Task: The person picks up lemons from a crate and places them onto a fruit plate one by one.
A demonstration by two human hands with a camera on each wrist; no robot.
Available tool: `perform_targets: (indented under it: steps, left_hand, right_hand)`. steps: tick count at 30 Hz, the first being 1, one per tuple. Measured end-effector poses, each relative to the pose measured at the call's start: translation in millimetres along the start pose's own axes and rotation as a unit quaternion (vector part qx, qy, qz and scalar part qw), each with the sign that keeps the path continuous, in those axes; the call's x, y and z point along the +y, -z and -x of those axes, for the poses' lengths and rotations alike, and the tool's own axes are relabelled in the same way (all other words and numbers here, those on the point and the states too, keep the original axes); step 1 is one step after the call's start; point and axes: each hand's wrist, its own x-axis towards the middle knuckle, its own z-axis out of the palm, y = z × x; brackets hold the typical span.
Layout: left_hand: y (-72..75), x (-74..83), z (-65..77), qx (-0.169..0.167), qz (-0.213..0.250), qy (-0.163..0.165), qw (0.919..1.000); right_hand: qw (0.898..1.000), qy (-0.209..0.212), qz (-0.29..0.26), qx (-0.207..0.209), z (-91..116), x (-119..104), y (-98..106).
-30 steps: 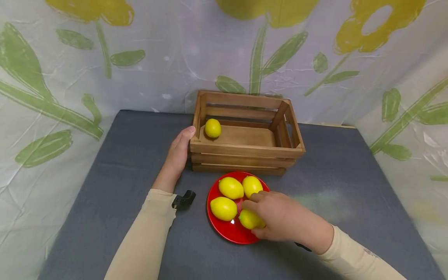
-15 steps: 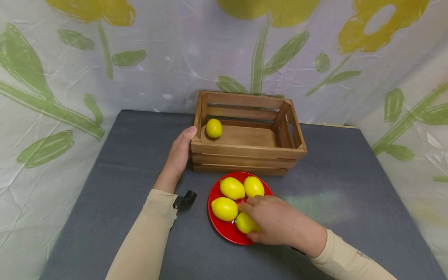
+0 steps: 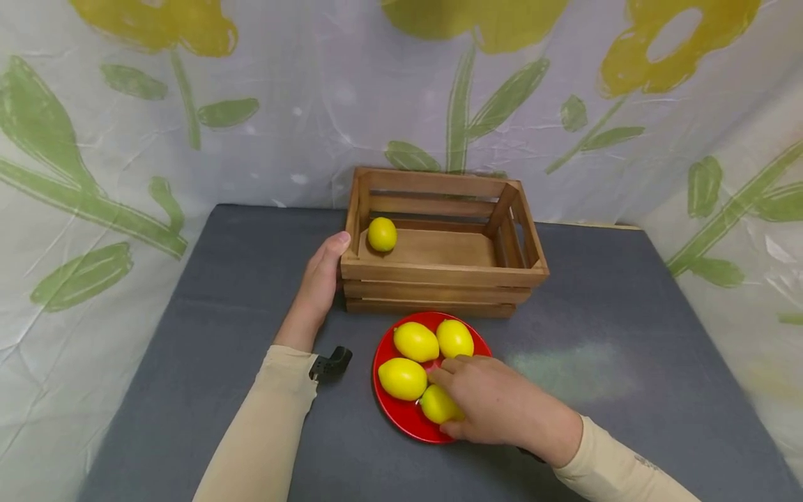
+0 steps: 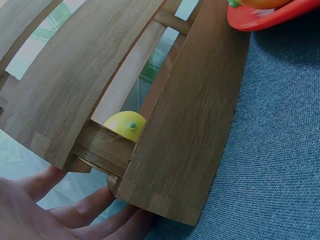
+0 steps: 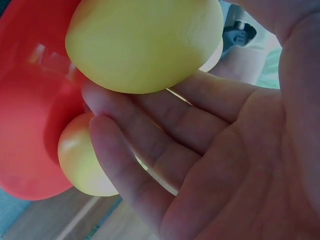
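Observation:
My right hand [image 3: 495, 401] is over the near right part of a red plate [image 3: 392, 411]. Its thumb and fingers are around a lemon [image 3: 437, 404], which still lies low at the plate; the right wrist view shows this lemon [image 5: 145, 45] large between thumb and fingers. Beside it on the plate lie a left lemon [image 3: 403, 378], a far left lemon [image 3: 417, 341] and a far right lemon [image 3: 455, 339]. My left hand [image 3: 318, 279] rests against the left end of a wooden crate [image 3: 439, 274], fingers extended along its outside. One lemon [image 3: 382, 235] sits inside, at the crate's left.
The crate stands just behind the plate on a dark grey cloth-covered table [image 3: 602, 300]. A white curtain [image 3: 301, 125] with painted yellow flowers hangs behind and at both sides. A black device [image 3: 332, 361] is strapped to the left wrist.
My right hand and the lemon under it have shifted slightly left and nearer on the plate. The left hand and the crate have stayed in place.

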Motion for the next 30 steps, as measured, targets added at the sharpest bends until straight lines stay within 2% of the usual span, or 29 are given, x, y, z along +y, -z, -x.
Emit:
perform_targets:
  steps: [6, 11, 21, 30]
  left_hand:
    - [1.0, -1.9, 0.4, 0.003, -0.007, 0.000, 1.0000]
    - [0.8, -1.5, -0.3, 0.002, -0.007, -0.010, 0.9999]
    - [-0.2, -1.4, -0.5, 0.004, -0.005, -0.010, 0.9999]
    - [0.1, -0.8, 0.2, 0.005, -0.004, -0.009, 0.9999]
  right_hand:
    - [1.000, 0.005, 0.001, 0.007, 1, -1, 1]
    - [1.000, 0.012, -0.003, 0.021, 3, 1, 12]
    - [0.994, 0.036, 0.055, 0.082, 7, 11, 62]
    - [0.988, 0.060, 0.071, 0.124, -6, 17, 105]
